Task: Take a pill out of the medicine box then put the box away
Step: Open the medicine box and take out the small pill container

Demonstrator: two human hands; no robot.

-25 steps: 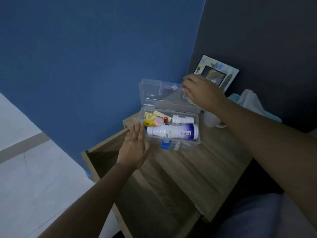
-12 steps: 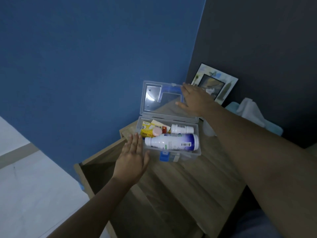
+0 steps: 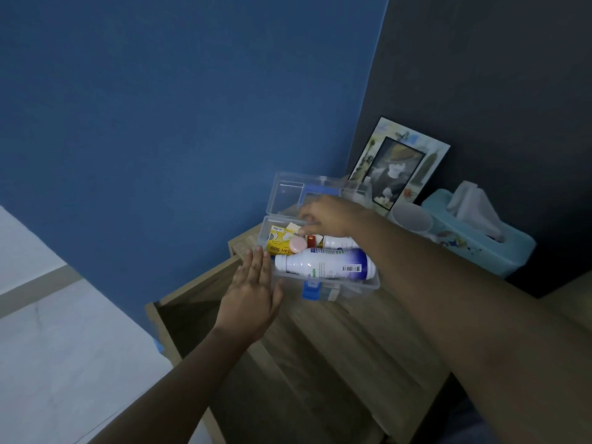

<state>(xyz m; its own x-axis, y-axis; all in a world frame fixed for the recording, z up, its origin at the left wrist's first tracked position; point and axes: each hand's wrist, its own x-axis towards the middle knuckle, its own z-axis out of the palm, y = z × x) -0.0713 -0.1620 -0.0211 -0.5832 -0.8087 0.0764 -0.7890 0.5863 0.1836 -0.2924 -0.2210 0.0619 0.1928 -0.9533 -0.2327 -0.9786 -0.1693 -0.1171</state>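
Observation:
A clear plastic medicine box [image 3: 368, 288] with a blue latch stands on the wooden nightstand, its lid [image 3: 285, 193] raised upright. Inside lie a large white bottle [image 3: 323, 264], a smaller white bottle [image 3: 339, 242], a yellow packet [image 3: 278, 243] and a pink-capped item [image 3: 298, 244]. My left hand [image 3: 253, 296] is flat and open, fingers resting against the box's left front corner. My right hand [image 3: 330, 217] reaches over the box's back half, fingertips down near the yellow packet. Whether its fingers touch anything is unclear.
The nightstand top [image 3: 362, 341] has an open drawer [image 3: 192, 318] in front of the box on the left. Behind the box lean a picture frame [image 3: 400, 161], a white cup [image 3: 411, 217] and a teal tissue box [image 3: 480, 238]. Blue wall is at the left.
My right hand left the lid's top edge and came down into the box over the contents. The lid stays upright. My left hand kept its place at the box's corner.

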